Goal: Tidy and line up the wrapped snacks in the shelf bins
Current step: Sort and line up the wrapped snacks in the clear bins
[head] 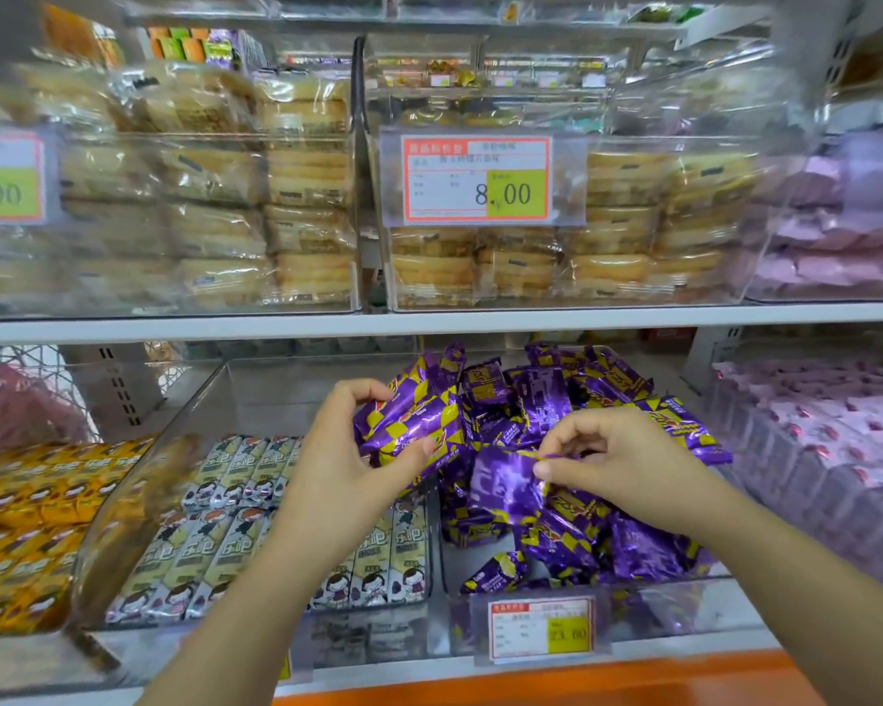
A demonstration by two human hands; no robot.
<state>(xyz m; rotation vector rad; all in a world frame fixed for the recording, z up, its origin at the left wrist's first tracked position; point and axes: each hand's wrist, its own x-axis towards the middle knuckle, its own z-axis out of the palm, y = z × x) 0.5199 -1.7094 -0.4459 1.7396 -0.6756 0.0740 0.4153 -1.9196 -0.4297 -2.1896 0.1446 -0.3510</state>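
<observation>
While poised over the lower-shelf bin (pixel 684 598), clasps purple snacks (pixel 409 425) in curled left grip (pixel 347 450); pinches another wrapper (pixel 505 484) between right grip's (pixel 618 456) thumb and fingers, atop the heap (pixel 607 542).

Head-worn, forward-down, close on bins (pixel 256 400)

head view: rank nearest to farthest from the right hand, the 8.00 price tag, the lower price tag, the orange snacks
From the right hand, pinching a purple snack:
1. lower price tag, just below, on the bin front
2. 8.00 price tag, upper shelf, above left
3. orange snacks, far left, lower shelf
</observation>
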